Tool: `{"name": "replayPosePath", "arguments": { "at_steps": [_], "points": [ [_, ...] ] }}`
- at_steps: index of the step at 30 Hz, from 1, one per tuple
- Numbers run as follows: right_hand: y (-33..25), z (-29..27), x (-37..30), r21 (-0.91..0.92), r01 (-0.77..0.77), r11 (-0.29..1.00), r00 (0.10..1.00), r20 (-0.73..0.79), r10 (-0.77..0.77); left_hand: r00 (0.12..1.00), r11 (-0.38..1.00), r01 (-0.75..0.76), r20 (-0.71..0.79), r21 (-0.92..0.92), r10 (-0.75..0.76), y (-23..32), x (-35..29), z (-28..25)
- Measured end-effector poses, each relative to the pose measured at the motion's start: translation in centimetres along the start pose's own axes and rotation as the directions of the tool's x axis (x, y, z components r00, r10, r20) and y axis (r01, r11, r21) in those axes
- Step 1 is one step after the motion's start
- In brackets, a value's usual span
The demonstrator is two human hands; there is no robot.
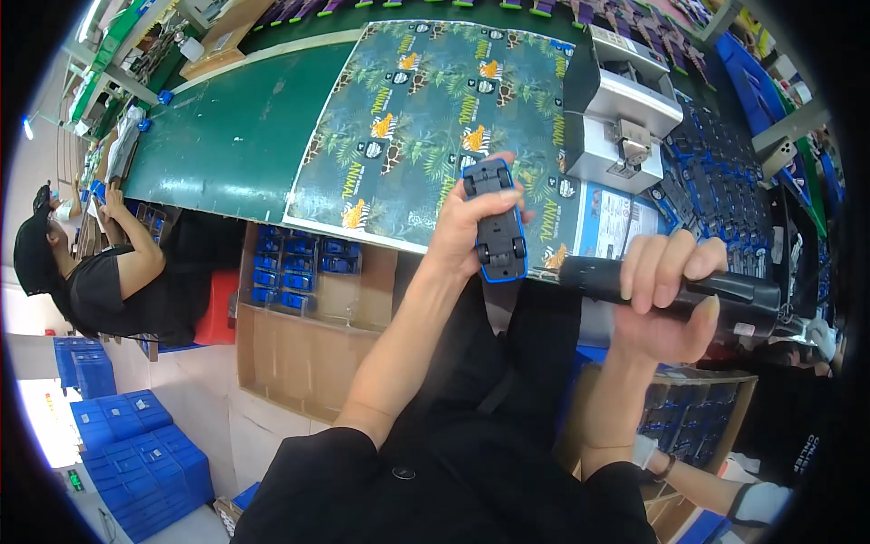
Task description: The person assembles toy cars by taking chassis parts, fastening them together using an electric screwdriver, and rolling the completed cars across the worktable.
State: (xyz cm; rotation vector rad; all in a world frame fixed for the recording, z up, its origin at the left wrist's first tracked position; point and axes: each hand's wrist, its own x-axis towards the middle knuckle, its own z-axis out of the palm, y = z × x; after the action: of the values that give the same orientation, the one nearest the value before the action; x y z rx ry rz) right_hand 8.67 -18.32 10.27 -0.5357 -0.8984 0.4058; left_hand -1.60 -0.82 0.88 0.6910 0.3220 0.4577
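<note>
My left hand (pixel 453 222) grips a blue toy car (pixel 494 231) turned bottom up, its black underside and wheels facing me. The thumb lies across the chassis. To its right, my right hand (pixel 666 281), slightly blurred, is wrapped round a black power screwdriver (pixel 750 304). The screwdriver lies roughly level, its narrower end pointing left toward the car and apart from it. Both hands are at the near edge of the worktable, over a printed sheet (pixel 426 181) with animal patterns.
A grey metal device (pixel 625 136) stands behind my right hand. Beyond it lie rows of blue-black toy parts (pixel 725 199). An open cardboard box (pixel 308 363) with blue cars is below left; another box (pixel 748 403) is at right. Co-workers sit left (pixel 100 281) and reach in at right (pixel 707 485).
</note>
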Motion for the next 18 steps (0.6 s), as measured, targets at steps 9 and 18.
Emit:
{"name": "replayPosePath", "arguments": {
  "at_steps": [9, 18],
  "points": [
    [1.8, 1.9, -0.7, 0.007, -0.105, 0.994, 0.993, 0.06, 0.104, 0.995, 0.995, -0.092, -0.037, -0.035, 0.091, -0.4, 0.1, 0.3],
    [3.4, 3.5, 1.9, -0.179, -0.198, 0.964, 0.898, 0.362, 0.252, 0.997, 0.997, -0.058, -0.053, 0.056, 0.061, -0.7, 0.8, 0.4]
  ]
}}
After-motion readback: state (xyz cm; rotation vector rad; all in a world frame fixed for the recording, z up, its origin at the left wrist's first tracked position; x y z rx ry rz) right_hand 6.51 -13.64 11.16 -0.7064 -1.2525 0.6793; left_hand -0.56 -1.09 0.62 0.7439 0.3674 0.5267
